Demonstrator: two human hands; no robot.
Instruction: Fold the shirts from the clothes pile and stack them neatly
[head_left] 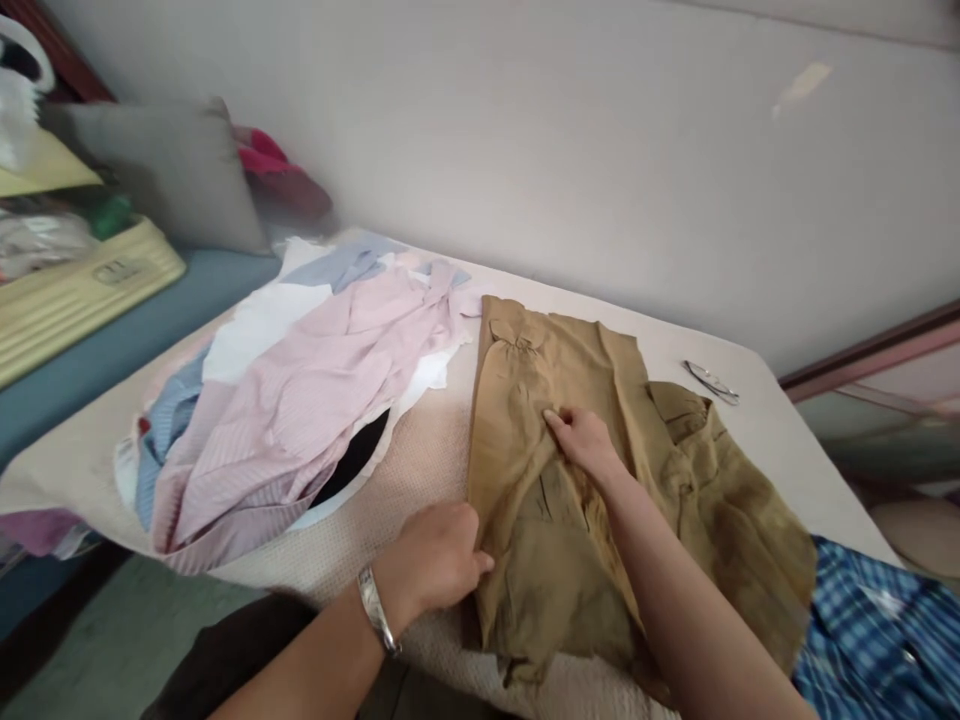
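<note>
A mustard-brown garment (570, 370) lies spread in front of me, with gathered stitching near its upper left and folded, bunched cloth toward the lower right. Its exact kind is hard to make out. My left hand (439, 555), with a silver bracelet at the wrist, is closed on the garment's left edge near the front. In the middle of the cloth, my right hand (583, 440) pinches a fold between thumb and fingers. The right forearm hides part of the garment's lower half.
A heap of pink, white and blue clothes (330, 370) covers the left of the table (727, 340). Glasses (711, 382) lie at the far right. Blue checked cloth (877, 630) is at the lower right. A grey cushion (161, 170) and yellow container (90, 285) stand left.
</note>
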